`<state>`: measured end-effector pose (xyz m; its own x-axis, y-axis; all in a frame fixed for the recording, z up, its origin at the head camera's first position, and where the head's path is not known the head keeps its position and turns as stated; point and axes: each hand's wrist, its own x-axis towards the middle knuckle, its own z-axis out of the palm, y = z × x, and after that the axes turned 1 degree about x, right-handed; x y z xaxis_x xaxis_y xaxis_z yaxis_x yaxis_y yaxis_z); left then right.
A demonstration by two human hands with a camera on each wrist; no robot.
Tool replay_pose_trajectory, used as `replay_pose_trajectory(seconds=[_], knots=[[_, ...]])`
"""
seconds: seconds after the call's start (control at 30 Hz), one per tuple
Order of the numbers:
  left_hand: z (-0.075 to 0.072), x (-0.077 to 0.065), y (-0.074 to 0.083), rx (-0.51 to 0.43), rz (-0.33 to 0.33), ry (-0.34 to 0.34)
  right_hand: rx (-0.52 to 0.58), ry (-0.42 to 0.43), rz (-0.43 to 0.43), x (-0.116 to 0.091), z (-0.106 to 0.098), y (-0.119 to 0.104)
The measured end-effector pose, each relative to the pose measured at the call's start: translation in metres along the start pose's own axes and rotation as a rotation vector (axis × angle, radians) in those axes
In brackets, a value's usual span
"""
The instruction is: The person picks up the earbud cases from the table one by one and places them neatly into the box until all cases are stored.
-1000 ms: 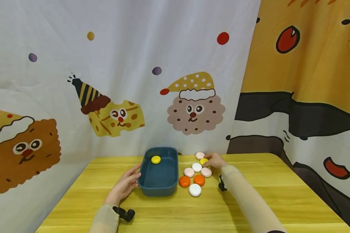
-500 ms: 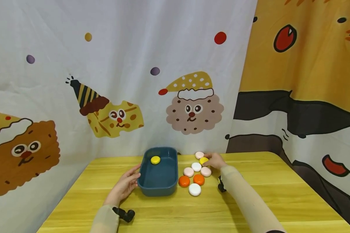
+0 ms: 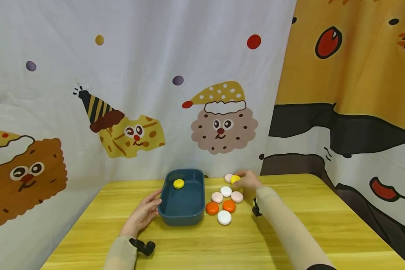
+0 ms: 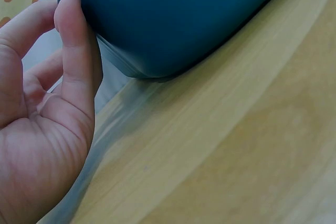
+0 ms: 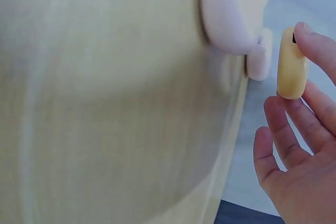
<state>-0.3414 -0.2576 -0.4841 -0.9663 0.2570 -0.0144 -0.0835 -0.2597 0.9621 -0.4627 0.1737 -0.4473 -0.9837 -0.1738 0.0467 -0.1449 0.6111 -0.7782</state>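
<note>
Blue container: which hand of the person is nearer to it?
Left. The left hand touches the container on its left side; the right hand is apart from it, to its right, pinching a yellow piece.

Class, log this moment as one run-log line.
left hand: touching tray | right hand: pinching yellow disc | tray: holding another yellow disc

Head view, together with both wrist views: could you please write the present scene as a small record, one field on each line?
Left grip: touches the side of a blue container
Right grip: pinches a yellow disc
Inside container: one other yellow disc
On table, right of container: two orange discs, two white discs, three pale pink discs
</note>
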Motion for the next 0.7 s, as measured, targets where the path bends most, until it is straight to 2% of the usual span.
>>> replay_pose_trajectory(seconds=[0.23, 0.4, 0.7], knots=[[-0.001, -0.001, 0.000, -0.020, 0.000, -0.014, -0.049, 0.012, -0.041, 0.002, -0.006, -0.007], [-0.002, -0.002, -0.001, -0.025, 0.000, -0.015, -0.018, 0.016, -0.040, 0.001, -0.008, -0.018], [-0.002, -0.001, -0.001, -0.010, 0.010, -0.010, 0.046, 0.032, -0.103, 0.002, -0.011, -0.031]])
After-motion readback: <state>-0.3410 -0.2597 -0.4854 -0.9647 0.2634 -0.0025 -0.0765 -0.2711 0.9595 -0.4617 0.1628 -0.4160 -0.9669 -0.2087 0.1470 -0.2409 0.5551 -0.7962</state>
